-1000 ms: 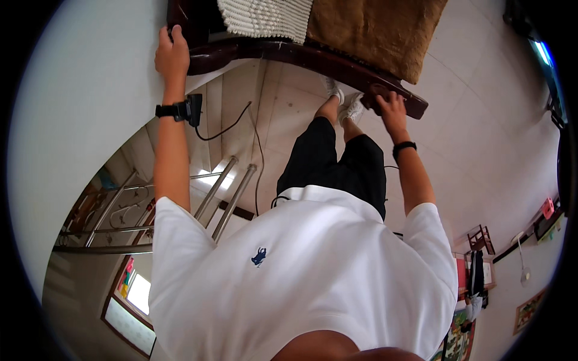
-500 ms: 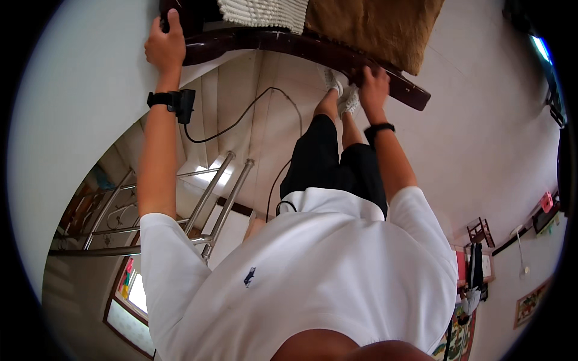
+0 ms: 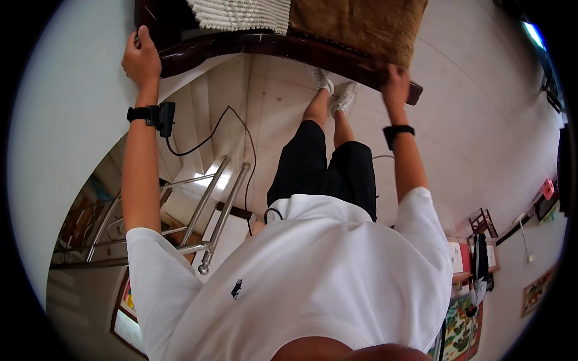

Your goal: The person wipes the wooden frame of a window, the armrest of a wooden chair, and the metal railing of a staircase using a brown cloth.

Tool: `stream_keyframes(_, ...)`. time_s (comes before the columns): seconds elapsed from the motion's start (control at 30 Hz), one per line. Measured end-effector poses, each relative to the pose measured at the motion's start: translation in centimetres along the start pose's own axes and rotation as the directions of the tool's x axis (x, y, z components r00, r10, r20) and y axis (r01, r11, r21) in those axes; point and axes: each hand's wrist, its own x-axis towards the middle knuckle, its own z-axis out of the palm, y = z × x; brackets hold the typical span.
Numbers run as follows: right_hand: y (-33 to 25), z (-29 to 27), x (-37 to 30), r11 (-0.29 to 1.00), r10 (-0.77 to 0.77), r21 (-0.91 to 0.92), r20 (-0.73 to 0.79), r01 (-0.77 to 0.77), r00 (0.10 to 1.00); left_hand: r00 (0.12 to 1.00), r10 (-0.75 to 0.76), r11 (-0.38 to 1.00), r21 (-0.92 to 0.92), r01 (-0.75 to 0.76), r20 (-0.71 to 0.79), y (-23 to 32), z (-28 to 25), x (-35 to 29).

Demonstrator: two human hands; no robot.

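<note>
A dark, glossy wooden sofa (image 3: 259, 43) spans the top of the head view, its curved armrest side toward me. A brown plush cushion (image 3: 361, 30) and a white knitted cover (image 3: 241, 13) lie on it. My left hand (image 3: 142, 60) is wrapped round the sofa's dark upright at the far left, beside a pale wall; the fingertips are partly hidden. On the right, my right hand (image 3: 396, 89) grips the armrest close to its squared-off end, fingers curled over the far side.
Steel railings (image 3: 224, 207) and pale stair steps (image 3: 195, 120) stand to my left. A black cable (image 3: 253, 150) hangs from my left wrist device. My feet are on the tiled floor (image 3: 469, 120) below the armrest. A person (image 3: 478, 277) is far off at right.
The sofa has shifted left in view, and my left hand with it. My right hand is now nearer the armrest's end. My feet are farther apart.
</note>
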Motion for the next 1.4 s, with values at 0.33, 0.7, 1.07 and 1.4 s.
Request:
stream_keyframes(0.33,-2.6,0.4,-1.2,0.969,0.248,0.068,-0.195,-0.239,0.949,0.998,0.06,0.997,-0.037,-0.061,-0.009,0.4,-0.2,0.0)
stream_keyframes(0.7,3.9,-1.3,-3.4,0.967,0.19,0.197,-0.147,-0.159,0.971,0.99,0.121,0.99,-0.067,-0.126,-0.072,-0.2,-0.1,-0.1)
stream_keyframes(1.07,15.8,1.7,-5.9,0.261,0.672,0.763,0.297,-0.592,0.679,0.989,0.133,0.989,-0.063,-0.137,-0.06,0.5,-0.1,0.2)
stream_keyframes(1.4,8.2,0.2,-7.3,0.88,0.474,0.153,-0.22,-0.45,0.853,1.0,0.01,1.0,-0.005,-0.01,0.014,0.0,0.0,0.6)
